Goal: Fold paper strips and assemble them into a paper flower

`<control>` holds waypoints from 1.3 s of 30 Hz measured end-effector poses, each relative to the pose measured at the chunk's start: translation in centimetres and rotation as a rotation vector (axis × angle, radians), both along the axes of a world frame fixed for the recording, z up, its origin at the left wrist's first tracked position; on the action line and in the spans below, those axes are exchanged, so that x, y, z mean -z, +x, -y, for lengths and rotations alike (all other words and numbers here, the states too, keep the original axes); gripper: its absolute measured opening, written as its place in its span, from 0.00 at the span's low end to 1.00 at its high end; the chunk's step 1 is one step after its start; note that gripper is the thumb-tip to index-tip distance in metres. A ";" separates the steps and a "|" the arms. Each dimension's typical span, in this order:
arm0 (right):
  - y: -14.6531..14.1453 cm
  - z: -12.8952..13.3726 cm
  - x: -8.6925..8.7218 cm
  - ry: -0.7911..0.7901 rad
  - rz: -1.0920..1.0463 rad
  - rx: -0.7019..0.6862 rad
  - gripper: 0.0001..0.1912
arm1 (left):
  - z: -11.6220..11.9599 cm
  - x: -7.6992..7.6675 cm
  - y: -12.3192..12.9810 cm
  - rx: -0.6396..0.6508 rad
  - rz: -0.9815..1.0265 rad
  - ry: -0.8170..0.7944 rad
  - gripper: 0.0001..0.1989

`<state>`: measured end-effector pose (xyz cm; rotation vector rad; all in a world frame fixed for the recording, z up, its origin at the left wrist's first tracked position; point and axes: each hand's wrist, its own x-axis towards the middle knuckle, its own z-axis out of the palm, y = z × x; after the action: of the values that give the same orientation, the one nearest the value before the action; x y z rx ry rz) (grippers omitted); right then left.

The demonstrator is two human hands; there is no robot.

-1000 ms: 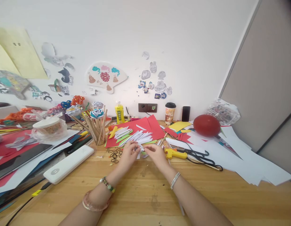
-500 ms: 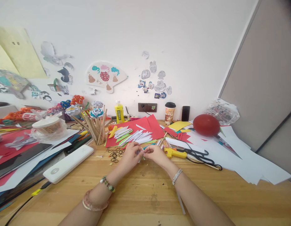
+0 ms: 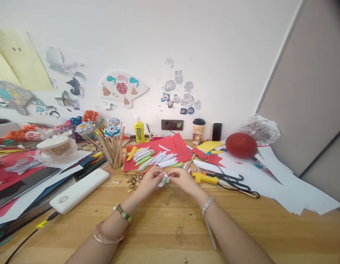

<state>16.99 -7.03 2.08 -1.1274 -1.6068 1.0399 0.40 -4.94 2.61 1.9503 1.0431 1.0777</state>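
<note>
Between my two hands is a small white folded paper piece (image 3: 162, 180) with a bit of green on its right side. My left hand (image 3: 152, 179) is closed, pinching the paper from the left. From the right, the fingertips of my right hand (image 3: 181, 179) are pressed together at the paper's edge. Just beyond my hands, a heap of folded white paper strips (image 3: 161, 160) lies on red paper (image 3: 179, 148), with some green strips among them. Black rubber bands (image 3: 134, 180) lie beside my left hand.
A yellow glue gun (image 3: 204, 178) and black-handled scissors (image 3: 233, 180) lie right of my hands. A cup of wooden sticks (image 3: 114, 152), a yellow-labelled bottle (image 3: 139, 131), a paper cup (image 3: 197, 132) and a red balloon (image 3: 241, 145) stand behind. A white power bank (image 3: 80, 190) lies left.
My hands have moved slightly apart and turned, so more of the white paper and its green part shows between them. The things on the table are unchanged.
</note>
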 end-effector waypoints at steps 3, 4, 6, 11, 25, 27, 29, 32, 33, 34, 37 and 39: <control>0.1 -0.1 -0.1 -0.004 -0.012 -0.010 0.06 | 0.0 0.0 0.0 0.012 0.024 -0.033 0.09; 0.2 -0.1 -0.2 -0.008 -0.023 -0.018 0.06 | 0.0 0.0 0.0 0.007 0.025 -0.035 0.09; 0.2 -0.1 -0.2 -0.019 -0.047 -0.033 0.06 | 0.2 -0.3 -0.1 0.002 0.005 -0.017 0.09; 0.3 -0.1 0.1 -0.063 -0.046 -0.021 0.06 | 0.4 -0.6 -0.1 0.039 -0.052 0.064 0.09; 0.2 0.1 0.0 0.043 0.191 0.070 0.06 | 0.9 -1.1 -0.1 0.061 -0.099 0.070 0.07; 0.2 0.2 -0.1 0.054 0.197 0.065 0.06 | 1.1 -1.3 -0.1 0.044 -0.091 0.080 0.06; 0.2 0.2 -0.1 0.075 0.203 0.043 0.06 | 1.1 -1.3 0.0 0.030 -0.095 0.107 0.05; 0.2 0.3 -0.2 0.094 0.220 0.019 0.08 | 1.1 -1.2 0.0 0.031 -0.112 0.137 0.04; 0.2 0.3 -0.2 0.100 0.226 0.019 0.09 | 1.1 -1.2 0.0 0.032 -0.115 0.138 0.04; 0.2 0.3 -0.2 0.107 0.232 0.025 0.09 | 1.0 -1.1 0.0 0.034 -0.116 0.134 0.05; 0.2 0.3 -0.2 0.124 0.246 0.042 0.10 | 0.8 -0.9 -0.1 0.035 -0.102 0.112 0.06; 0.2 0.4 -0.2 0.122 0.250 0.051 0.12 | 0.7 -0.8 -0.1 0.041 -0.094 0.110 0.07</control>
<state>17.16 -7.39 2.24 -1.2461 -1.8014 0.7798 0.27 -5.61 3.46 2.1191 1.0077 1.0494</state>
